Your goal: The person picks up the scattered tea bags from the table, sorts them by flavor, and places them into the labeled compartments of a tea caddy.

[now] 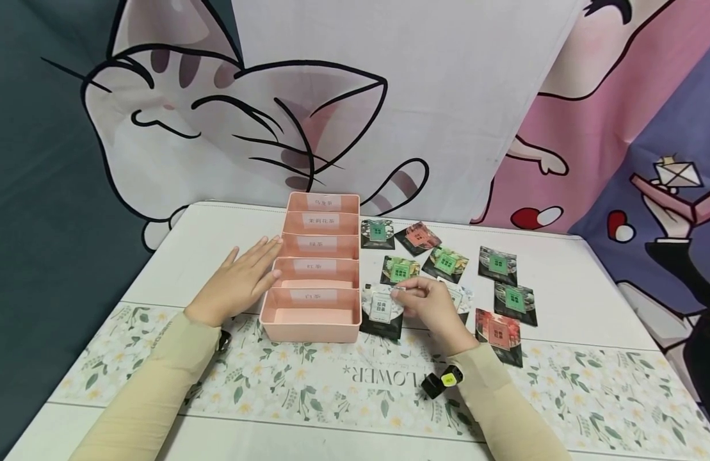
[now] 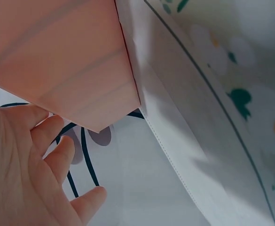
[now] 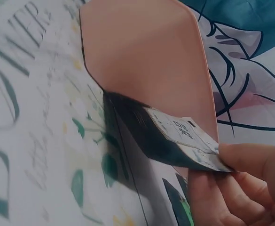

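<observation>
A pink divided box [image 1: 311,333] stands on the table, its several compartments in a row with paper labels. My left hand [image 1: 236,285] lies along the box's left side, fingers extended, fingertips at the wall; the left wrist view shows this hand [image 2: 38,165] beside the pink wall too. Between thumb and fingers, my right hand [image 1: 435,310] pinches the upper right corner of a black-and-white tea sachet [image 1: 381,310]. That sachet is tilted close by the box's right wall, its lower edge near the table in the right wrist view. Another white-labelled sachet [image 1: 459,296] is partly hidden behind the right hand.
Right of the box lie green-labelled sachets [image 1: 399,271] and a red-labelled sachet [image 1: 419,238]. Farther right, two dark green sachets [image 1: 498,264] and a red sachet [image 1: 499,336] form a loose column. A cat-print cloth [image 1: 447,115] hangs behind the table.
</observation>
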A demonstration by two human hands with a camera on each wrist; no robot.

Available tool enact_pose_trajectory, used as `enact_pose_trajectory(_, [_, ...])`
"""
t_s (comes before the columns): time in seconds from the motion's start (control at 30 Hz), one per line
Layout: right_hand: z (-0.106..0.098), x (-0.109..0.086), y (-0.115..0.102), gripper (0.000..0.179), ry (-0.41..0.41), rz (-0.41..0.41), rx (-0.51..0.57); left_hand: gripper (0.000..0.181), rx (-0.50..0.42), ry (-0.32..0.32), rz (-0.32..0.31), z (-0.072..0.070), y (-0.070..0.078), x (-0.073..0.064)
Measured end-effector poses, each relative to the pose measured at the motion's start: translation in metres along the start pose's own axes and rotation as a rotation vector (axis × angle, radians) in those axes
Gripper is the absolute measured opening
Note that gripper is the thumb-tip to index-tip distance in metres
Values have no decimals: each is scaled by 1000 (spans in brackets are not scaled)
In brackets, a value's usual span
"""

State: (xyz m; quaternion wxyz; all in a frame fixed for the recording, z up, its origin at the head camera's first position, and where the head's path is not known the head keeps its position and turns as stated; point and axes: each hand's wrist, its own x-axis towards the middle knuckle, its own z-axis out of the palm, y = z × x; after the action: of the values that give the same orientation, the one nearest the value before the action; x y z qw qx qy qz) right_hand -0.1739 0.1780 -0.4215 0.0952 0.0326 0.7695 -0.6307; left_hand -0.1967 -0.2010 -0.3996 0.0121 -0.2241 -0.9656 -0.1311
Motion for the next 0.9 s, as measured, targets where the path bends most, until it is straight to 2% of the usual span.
enact_pose_trajectory(0.3, [0, 1, 1, 23, 50, 32, 44, 64, 17, 24, 31, 2, -1, 1])
enact_pose_trajectory(0.63, [-10, 1, -3, 27, 81, -6, 51, 63, 29, 33, 53, 0, 0, 2])
enact_pose_trajectory(0.9, [-15, 5, -13, 28, 96, -30, 100, 63, 42, 29, 62, -2, 0, 2])
